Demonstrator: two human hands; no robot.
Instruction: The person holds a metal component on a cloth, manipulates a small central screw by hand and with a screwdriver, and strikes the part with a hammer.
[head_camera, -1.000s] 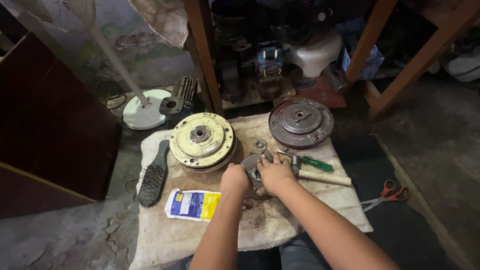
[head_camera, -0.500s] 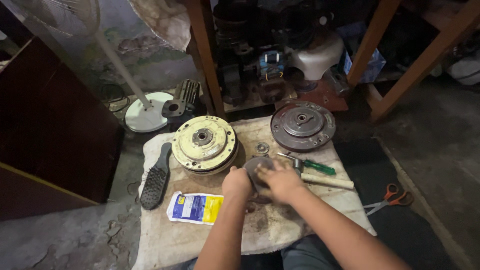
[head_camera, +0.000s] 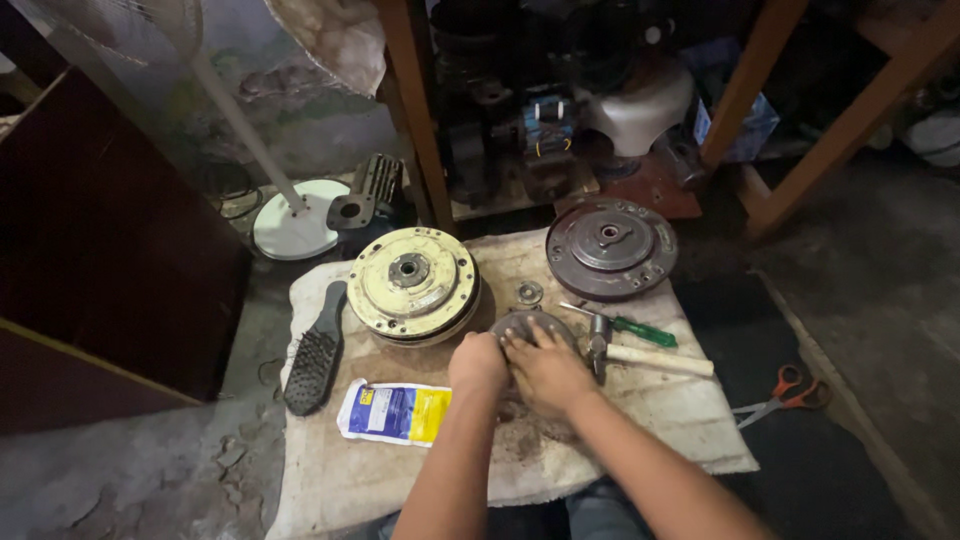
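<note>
Floor cloth (head_camera: 620, 440), workshop: L hand (head_camera: 478, 362) & R hand (head_camera: 545, 372) press grey disc (head_camera: 530, 325), fingers (head_camera: 527, 340) spread flat; hammer (head_camera: 645, 355), yellow drum (head_camera: 412, 285) nearby. Step: seating/holding disc.

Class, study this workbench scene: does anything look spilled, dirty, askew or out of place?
Yes. Rusty brown grit is scattered on the cloth just below both hands, beside the round part they press on. The scissors lie off the cloth on the dark floor, apart from the hammer and screwdriver.
</note>
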